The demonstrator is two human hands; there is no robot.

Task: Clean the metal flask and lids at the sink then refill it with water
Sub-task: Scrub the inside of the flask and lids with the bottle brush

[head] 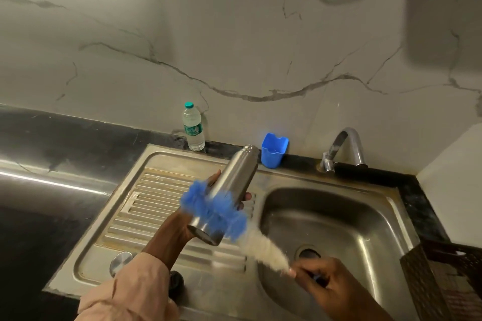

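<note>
Over the draining board, the left hand (182,226) wraps around the tilted flask (227,193), base nearest the camera. Right hand (323,286) pinches the brush (221,213) handle, bristles against its side. Wet steel could slip and knock the round lid (120,263) below.

Peach sleeve (135,292), bare hands

Dim, warm light, glare streaking the dark counter (52,182), motion blur on the brush (216,211), wide-angle bending at edges.
</note>
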